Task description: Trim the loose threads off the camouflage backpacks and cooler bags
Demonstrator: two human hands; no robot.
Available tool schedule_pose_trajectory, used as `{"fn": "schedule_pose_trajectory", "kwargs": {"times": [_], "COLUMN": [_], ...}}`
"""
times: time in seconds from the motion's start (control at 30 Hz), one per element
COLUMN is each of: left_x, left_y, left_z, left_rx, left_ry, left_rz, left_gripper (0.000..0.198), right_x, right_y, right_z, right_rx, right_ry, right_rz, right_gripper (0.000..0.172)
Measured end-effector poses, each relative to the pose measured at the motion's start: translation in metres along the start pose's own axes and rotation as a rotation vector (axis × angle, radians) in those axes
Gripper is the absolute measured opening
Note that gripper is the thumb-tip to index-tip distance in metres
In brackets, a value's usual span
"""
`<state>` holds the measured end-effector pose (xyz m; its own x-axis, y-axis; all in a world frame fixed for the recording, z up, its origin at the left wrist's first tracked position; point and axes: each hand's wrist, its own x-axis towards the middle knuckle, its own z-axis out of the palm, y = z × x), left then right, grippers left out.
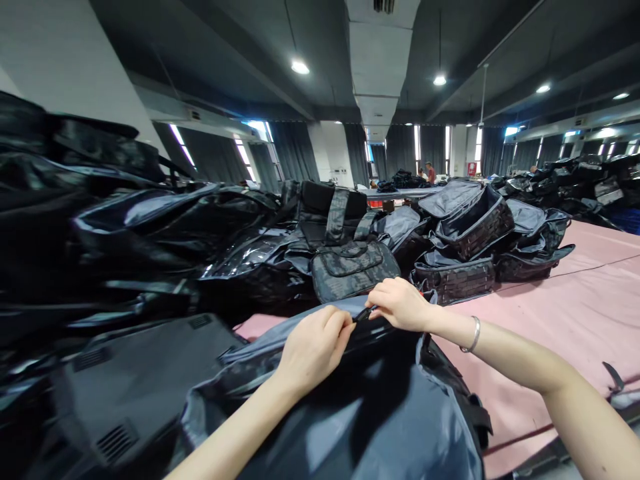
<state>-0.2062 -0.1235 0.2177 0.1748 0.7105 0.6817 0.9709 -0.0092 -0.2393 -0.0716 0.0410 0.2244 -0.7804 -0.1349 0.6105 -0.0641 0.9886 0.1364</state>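
2 grips closed | small black piece [364, 314] pinched by left hand [316, 343] and right hand [399, 303] at far edge [280, 335] of open bag [430, 427], laid over pink counter [565, 287] | piece judged light, best taken by its ends; bag fabric judged soft, limp and slightly slippery

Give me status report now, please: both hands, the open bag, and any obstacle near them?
Left hand, right hand: both pinching small black piece. Open bag: below hands, gray lining showing. Nearby: camouflage bag just beyond hands.
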Motion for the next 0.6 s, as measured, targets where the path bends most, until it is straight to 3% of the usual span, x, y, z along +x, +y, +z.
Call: {"fn": "schedule_pose_trajectory", "kwargs": {"times": [0.23, 0.37, 0.5, 0.6], "left_x": [0.001, 0.004, 0.0, -0.01], "left_y": [0.002, -0.001, -0.014, -0.024], "left_z": [0.0, -0.007, -0.025, -0.033], "left_rx": [-0.024, -0.187, -0.372, -0.297], "left_ry": [-0.023, -0.037, -0.107, -0.202], "left_rz": [-0.025, -0.147, -0.251, -0.243], "left_gripper": [0.022, 0.024, 0.029, 0.029], "right_x": [0.001, 0.001, -0.008, -0.022], "right_y": [0.0, 0.0, -0.004, -0.019], "right_z": [-0.002, -0.003, -0.018, -0.039], "right_rx": [0.056, 0.087, 0.351, 0.548], "right_ry": [0.007, 0.021, 0.064, -0.041], "right_rz": [0.01, 0.062, 0.264, 0.318], "right_gripper": [0.011, 0.009, 0.008, 0.026]}}
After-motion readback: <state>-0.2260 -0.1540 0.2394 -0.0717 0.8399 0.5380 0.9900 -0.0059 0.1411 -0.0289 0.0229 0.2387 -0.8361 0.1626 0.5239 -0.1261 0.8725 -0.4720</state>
